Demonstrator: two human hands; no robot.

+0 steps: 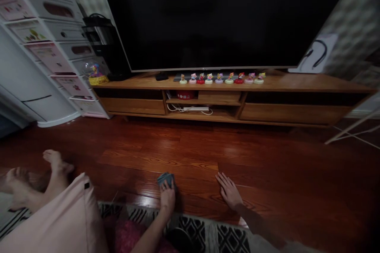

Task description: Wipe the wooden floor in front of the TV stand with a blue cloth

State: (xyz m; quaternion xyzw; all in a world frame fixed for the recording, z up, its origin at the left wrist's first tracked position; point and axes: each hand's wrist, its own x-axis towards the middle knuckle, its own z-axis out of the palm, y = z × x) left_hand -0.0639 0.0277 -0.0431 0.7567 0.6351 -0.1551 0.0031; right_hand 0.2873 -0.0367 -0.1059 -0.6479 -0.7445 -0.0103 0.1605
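Note:
My left hand presses on a folded grey-blue cloth that lies on the reddish wooden floor. Its fingers rest over the near part of the cloth, hiding some of it. To the right, my right hand lies palm down on the boards, fingers stretched out, with nothing in it. A gap of bare floor separates the two hands. Just below them runs the edge of a black-and-white patterned rug.
Ahead stands a long wooden TV cabinet with a row of several small figurines before a large dark television. Bare feet and a pale pink cushion are at left, drawers behind. Thin white legs stand right.

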